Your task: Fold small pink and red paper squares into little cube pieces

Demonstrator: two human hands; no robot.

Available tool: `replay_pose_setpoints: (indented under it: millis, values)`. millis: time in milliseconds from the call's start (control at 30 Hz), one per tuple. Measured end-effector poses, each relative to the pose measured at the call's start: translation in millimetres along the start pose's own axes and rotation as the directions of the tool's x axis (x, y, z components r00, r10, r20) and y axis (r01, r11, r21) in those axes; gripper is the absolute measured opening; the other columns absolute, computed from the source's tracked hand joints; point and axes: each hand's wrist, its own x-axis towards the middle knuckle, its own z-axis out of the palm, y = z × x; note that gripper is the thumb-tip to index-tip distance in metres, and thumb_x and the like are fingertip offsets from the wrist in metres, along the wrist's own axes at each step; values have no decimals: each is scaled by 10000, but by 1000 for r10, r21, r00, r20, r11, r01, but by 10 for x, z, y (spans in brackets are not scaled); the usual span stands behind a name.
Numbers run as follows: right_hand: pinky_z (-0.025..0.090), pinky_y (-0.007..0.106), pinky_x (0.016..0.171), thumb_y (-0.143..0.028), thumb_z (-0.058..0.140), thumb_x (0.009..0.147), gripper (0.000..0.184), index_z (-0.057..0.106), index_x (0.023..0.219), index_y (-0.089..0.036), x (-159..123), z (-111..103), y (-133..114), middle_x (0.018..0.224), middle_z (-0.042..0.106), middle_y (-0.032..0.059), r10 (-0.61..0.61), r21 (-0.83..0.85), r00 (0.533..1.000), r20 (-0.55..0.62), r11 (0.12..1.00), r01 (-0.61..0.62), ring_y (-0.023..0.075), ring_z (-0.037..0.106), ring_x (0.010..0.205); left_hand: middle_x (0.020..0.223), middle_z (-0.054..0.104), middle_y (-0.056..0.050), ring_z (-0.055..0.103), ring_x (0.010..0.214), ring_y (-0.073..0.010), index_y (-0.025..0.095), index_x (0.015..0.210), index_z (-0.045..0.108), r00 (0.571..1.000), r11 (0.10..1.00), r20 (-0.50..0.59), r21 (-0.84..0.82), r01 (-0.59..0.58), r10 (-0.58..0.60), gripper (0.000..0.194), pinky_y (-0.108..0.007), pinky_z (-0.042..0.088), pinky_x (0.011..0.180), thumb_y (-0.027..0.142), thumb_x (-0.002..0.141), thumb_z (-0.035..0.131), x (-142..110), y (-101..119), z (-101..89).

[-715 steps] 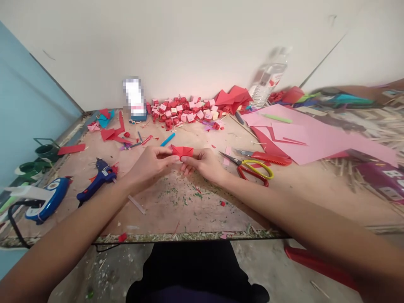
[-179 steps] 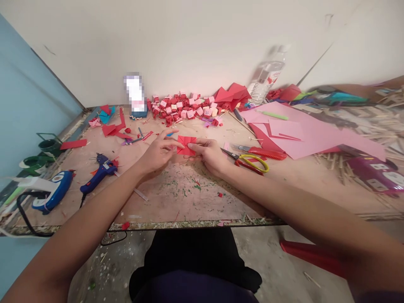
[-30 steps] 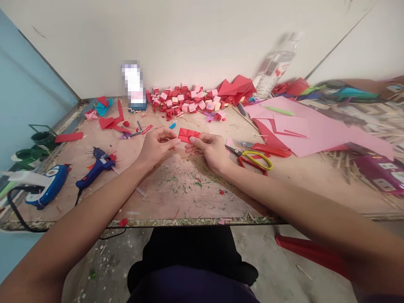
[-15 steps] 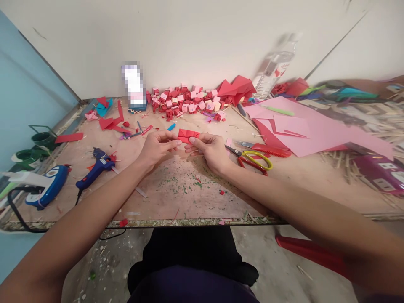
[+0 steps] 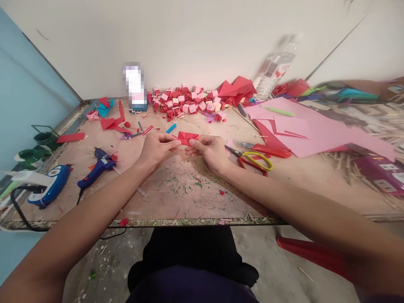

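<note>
A small folded piece of red paper [image 5: 188,136] with creases across it is held up over the middle of the table. My left hand [image 5: 159,146] pinches its left end between thumb and fingers. Its right end is gripped by my right hand [image 5: 208,150], thumb on the near face and fingers behind. Close to the right hand lie scissors [image 5: 252,159] with yellow and red handles and a red utility knife [image 5: 268,149]. A blue stick [image 5: 171,128] rests just beyond the left hand.
Small folded red and pink paper boxes [image 5: 186,101] are heaped by the wall, near a propped phone [image 5: 135,86]. Pink sheets [image 5: 328,130] and a plastic bottle [image 5: 277,67] stand right. On the left are a blue glue gun [image 5: 97,168] and a blue-and-white power strip [image 5: 52,185].
The red paper sits slightly lower and looks a little flatter, its creased upper edge more level. Both hands keep their grip in nearly the same place. The view has shifted slightly.
</note>
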Motion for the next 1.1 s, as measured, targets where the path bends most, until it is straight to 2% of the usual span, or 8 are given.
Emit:
replay_pose_setpoints:
  millis: [133, 200, 267, 367, 467, 800, 900, 1100]
  values:
    - [661, 333, 693, -534, 980, 740, 420, 750, 700, -185, -6, 2, -17, 773, 820, 108, 10, 0, 1000, 16, 1000, -10, 190, 763, 660, 694, 731, 21, 682, 642, -141, 202, 767, 648, 999, 990, -3, -136, 37, -37, 303, -294, 598, 689, 270, 650, 919, -8, 11, -1]
    - [660, 333, 700, -528, 983, 738, 413, 764, 719, -179, -4, 7, -28, 786, 826, 110, 12, 2, 1000, 26, 1000, -13, 187, 763, 660, 722, 740, 19, 709, 678, -155, 208, 847, 657, 997, 981, 42, -181, 69, -63, 363, -297, 601, 703, 307, 647, 943, -11, 15, -4]
    - [658, 327, 695, -528, 992, 727, 411, 781, 737, -175, 0, 12, -37, 780, 826, 103, 8, 13, 999, 40, 1000, -8, 184, 762, 653, 767, 769, -19, 723, 711, -170, 192, 895, 727, 990, 983, 127, -159, 88, -68, 356, -304, 597, 713, 387, 688, 940, -16, 16, -4]
    - [653, 310, 675, -526, 1003, 712, 405, 795, 739, -180, 0, 18, -47, 762, 823, 85, -5, 37, 998, 60, 999, 2, 175, 755, 635, 779, 788, -65, 709, 705, -184, 177, 781, 783, 981, 995, 190, -87, 53, -36, 324, -338, 603, 727, 478, 754, 900, -23, 5, 8]
    - [645, 300, 660, -526, 1006, 709, 404, 791, 717, -184, -11, 25, -51, 764, 824, 88, 0, 40, 998, 57, 999, -2, 172, 750, 639, 699, 760, -61, 688, 653, -194, 191, 654, 764, 988, 999, 153, -46, 7, 0, 354, -367, 615, 700, 500, 780, 881, -23, -12, 21]
    - [608, 329, 625, -541, 967, 770, 417, 760, 688, -189, -18, 25, -26, 763, 811, 112, -8, -29, 999, 41, 1000, 9, 201, 746, 642, 626, 731, -36, 689, 593, -190, 212, 610, 745, 988, 989, 127, 111, -96, 82, 388, -355, 616, 648, 513, 837, 835, -8, -3, -19]
    - [567, 296, 584, -519, 954, 794, 383, 784, 716, -185, -10, -5, -47, 784, 824, 100, -7, -46, 995, 102, 999, 11, 186, 744, 627, 628, 734, -35, 678, 588, -183, 211, 606, 738, 986, 984, 132, 128, -121, 104, 381, -338, 598, 643, 503, 833, 830, -19, 32, -20]
    - [474, 248, 518, -514, 909, 847, 368, 857, 909, -156, 25, -59, -34, 833, 847, 89, 38, -139, 956, 290, 990, 3, 163, 746, 579, 651, 737, -39, 682, 635, -186, 195, 643, 747, 977, 988, 177, 76, -135, 120, 344, -327, 573, 660, 478, 825, 820, -48, 38, 18]
